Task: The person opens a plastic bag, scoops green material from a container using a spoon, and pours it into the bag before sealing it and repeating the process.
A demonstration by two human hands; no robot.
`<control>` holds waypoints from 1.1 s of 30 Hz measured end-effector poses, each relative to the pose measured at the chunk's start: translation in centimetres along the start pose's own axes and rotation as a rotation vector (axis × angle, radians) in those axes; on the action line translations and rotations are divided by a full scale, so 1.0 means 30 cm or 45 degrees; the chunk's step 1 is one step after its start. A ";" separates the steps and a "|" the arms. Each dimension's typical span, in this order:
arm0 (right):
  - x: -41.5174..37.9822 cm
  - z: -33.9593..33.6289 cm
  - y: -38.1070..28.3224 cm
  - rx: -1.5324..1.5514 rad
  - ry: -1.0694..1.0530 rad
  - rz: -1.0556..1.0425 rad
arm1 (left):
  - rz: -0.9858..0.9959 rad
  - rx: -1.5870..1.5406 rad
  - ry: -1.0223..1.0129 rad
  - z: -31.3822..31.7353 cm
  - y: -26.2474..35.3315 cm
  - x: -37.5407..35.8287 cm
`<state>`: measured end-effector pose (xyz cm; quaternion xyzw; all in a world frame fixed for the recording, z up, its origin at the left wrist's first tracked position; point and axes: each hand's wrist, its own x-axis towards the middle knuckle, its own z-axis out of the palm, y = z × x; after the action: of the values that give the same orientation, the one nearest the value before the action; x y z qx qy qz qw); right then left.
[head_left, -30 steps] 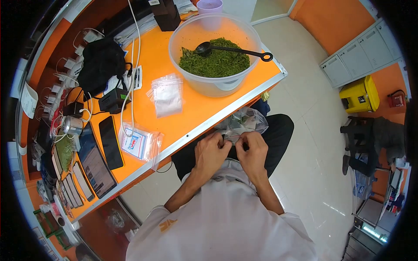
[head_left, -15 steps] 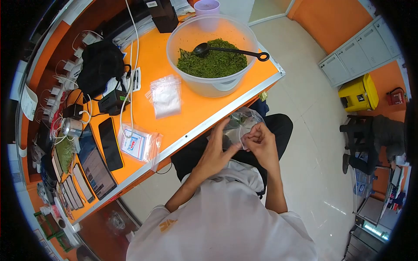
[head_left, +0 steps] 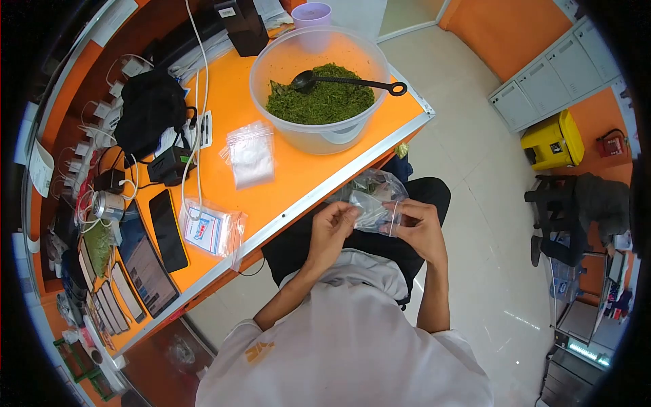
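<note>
Over my lap, both hands hold a small clear zip bag (head_left: 369, 209). My left hand (head_left: 331, 232) pinches its left side, fingers closed. My right hand (head_left: 422, 232) grips its right side near a pale strip along the edge, fingers curled. Just beyond it, partly hidden, lies a larger clear plastic bag (head_left: 388, 183) with some green stuff inside. On the desk ahead stands a big translucent tub (head_left: 271, 112) of chopped green leaves (head_left: 325, 102), a black spoon (head_left: 359, 82) lying across them. A stack of clear zip bags (head_left: 252, 159) is left of the tub.
The orange desk (head_left: 224, 186) has a metal edge. Printed packets (head_left: 210, 229), a black phone (head_left: 167, 229), a tablet (head_left: 146, 271), cables and a black bag (head_left: 152, 108) lie leftward. A yellow bin (head_left: 555, 140) and a person in dark clothes (head_left: 593, 210) are at right.
My hands have moved apart, the left back and leftward, the right slightly to the right. The small bag is now spread between them. The view has shifted slightly.
</note>
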<state>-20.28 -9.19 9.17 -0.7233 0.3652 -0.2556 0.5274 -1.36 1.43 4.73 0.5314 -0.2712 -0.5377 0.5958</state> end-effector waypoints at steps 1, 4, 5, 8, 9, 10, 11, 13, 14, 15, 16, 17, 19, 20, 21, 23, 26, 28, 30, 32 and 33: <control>0.000 -0.001 -0.006 0.002 0.004 0.000 | 0.040 0.058 0.073 -0.006 -0.012 0.004; -0.004 -0.005 -0.025 0.003 0.004 -0.009 | 0.075 0.213 0.161 -0.017 -0.025 -0.002; -0.004 -0.008 -0.033 -0.002 0.001 -0.002 | 0.074 0.307 0.179 -0.020 -0.025 -0.006; -0.011 -0.046 -0.031 -0.031 -0.016 -0.006 | 0.063 0.637 0.220 -0.060 -0.002 -0.013; -0.015 -0.060 -0.030 -0.056 -0.030 -0.013 | 0.065 0.639 0.214 -0.056 0.010 -0.017; -0.016 -0.068 -0.042 -0.056 -0.022 -0.009 | 0.351 0.781 0.137 -0.040 0.052 -0.031; -0.016 -0.079 -0.064 -0.134 -0.114 0.002 | 0.637 0.914 0.058 -0.022 0.096 -0.048; -0.015 -0.083 -0.086 -0.211 -0.214 0.014 | 0.725 1.056 -0.113 0.038 0.200 -0.051; -0.010 -0.074 -0.095 -0.275 -0.272 -0.050 | 0.817 1.198 -0.281 0.057 0.226 -0.046; -0.005 -0.064 -0.102 -0.342 -0.328 -0.118 | 0.819 1.200 -0.277 0.059 0.215 -0.038; -0.001 -0.056 -0.106 -0.344 -0.328 -0.126 | 0.730 1.157 -0.371 0.057 0.195 -0.025; 0.004 -0.050 -0.108 -0.357 -0.367 -0.141 | 0.643 1.112 -0.466 0.055 0.186 -0.012; 0.008 -0.046 -0.108 -0.372 -0.398 -0.152 | 0.614 1.095 -0.511 0.045 0.188 0.000; 0.008 -0.044 -0.106 -0.334 -0.390 -0.205 | 0.572 1.075 -0.552 0.040 0.189 0.001; 0.009 -0.041 -0.106 -0.293 -0.386 -0.259 | 0.573 1.075 -0.551 0.037 0.193 -0.003; 0.015 -0.053 -0.126 -0.237 -0.403 -0.299 | 0.522 1.061 -0.491 0.028 0.210 -0.017; 0.035 -0.109 -0.233 -0.193 -0.315 -0.329 | 0.407 0.865 -0.435 0.002 0.248 -0.033; 0.060 -0.143 -0.351 -0.297 -0.055 -0.457 | 0.394 0.767 -0.402 -0.023 0.264 -0.046; 0.117 -0.162 -0.486 -0.484 0.218 -0.758 | 0.377 0.669 -0.379 -0.049 0.270 -0.062; 0.195 -0.144 -0.634 -0.685 0.306 -0.989 | 0.384 0.499 -0.402 -0.070 0.270 -0.069; 0.247 -0.124 -0.688 -0.793 0.268 -1.069 | 0.394 0.499 -0.395 -0.079 0.265 -0.070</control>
<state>-13.28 -13.61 29.81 -0.9000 0.1536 -0.3953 0.1007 2.98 3.05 11.94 0.5001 -0.5355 -0.4524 0.5083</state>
